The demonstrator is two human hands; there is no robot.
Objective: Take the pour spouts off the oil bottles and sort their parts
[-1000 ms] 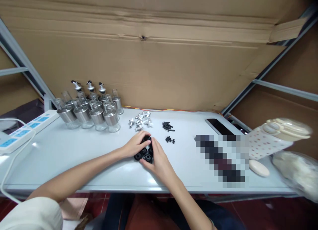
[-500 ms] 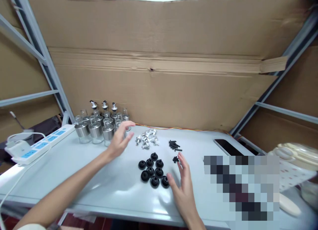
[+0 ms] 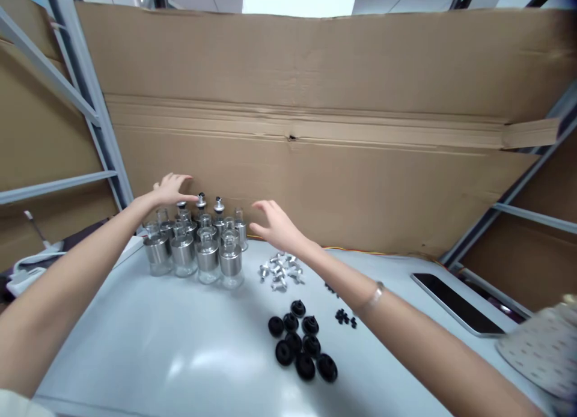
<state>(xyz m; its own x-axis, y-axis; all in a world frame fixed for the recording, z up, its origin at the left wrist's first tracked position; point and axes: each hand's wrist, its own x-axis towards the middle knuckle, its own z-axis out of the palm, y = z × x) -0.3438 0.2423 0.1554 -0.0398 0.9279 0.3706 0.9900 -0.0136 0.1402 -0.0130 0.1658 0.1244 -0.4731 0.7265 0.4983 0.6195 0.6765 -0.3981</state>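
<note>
Little glass bottles (image 3: 198, 249) with shiny metal bands stand in a bunch near the back left corner of the table (image 3: 148, 357). They look empty inside. The left hand (image 3: 170, 188) hovers open above the back ones. The right hand (image 3: 276, 226) is open beside them, holding nothing.

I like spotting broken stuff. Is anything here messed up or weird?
Only the cardboard backing: it has a small torn hole on its crease. The glass bottles stand upright, and the black caps sit in a tidy cluster on the table.
</note>
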